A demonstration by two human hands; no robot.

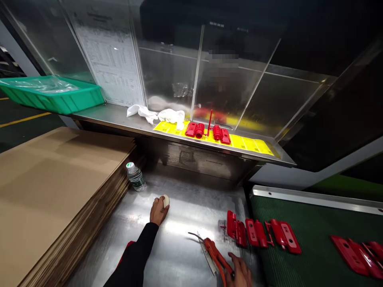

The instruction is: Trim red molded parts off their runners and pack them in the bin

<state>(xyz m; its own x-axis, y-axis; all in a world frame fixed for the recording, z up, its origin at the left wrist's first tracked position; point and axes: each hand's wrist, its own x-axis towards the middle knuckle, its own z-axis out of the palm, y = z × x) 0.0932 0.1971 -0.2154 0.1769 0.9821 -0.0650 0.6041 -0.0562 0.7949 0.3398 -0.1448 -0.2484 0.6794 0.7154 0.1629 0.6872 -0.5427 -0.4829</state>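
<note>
My left hand (158,211), in a black sleeve, rests on the steel table (179,207) with its fingers closed round a small white object (166,200). At the bottom edge my right hand (241,273) grips the orange handles of a pair of cutters (214,251), whose blades point up and left over the table. Just right of the blades, several red plastic parts (260,233) lie in a row where the table meets a green belt (314,247).
A tall stack of cardboard sheets (50,191) fills the left, with a water bottle (135,176) beside it. The raised steel shelf (119,117) carries white cloths (155,114), yellow labels (251,144), two red parts (208,131) and a green tray (54,93). More red parts (359,253) lie on the belt.
</note>
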